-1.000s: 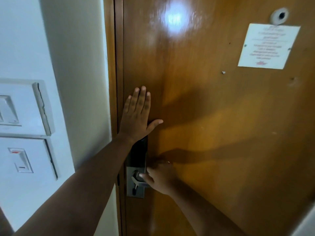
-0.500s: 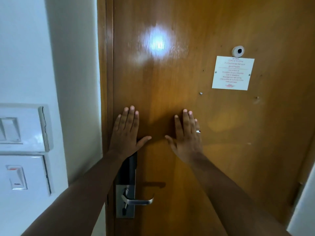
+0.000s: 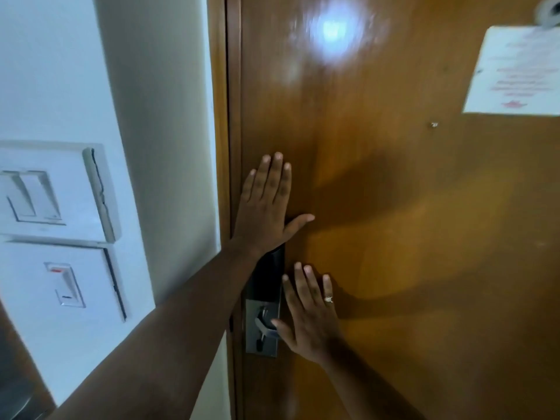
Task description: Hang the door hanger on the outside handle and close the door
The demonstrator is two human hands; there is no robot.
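Beside the frame, white switch plates (image 3: 54, 195) sit on the wall. Glossy brown door (image 3: 409, 222) fills the view, shut against its frame. Left hand (image 3: 266, 207) presses flat, fingers together, above the black lock panel (image 3: 266, 277); right hand (image 3: 312, 316), fingers slightly spread, covers the metal handle (image 3: 263, 324). Paper notice (image 3: 515, 71) text is blurred.

We see both our forearms bare with no sleeves, and a pale ring (image 3: 328, 298) worn on a finger of our right hand (image 3: 309, 316).
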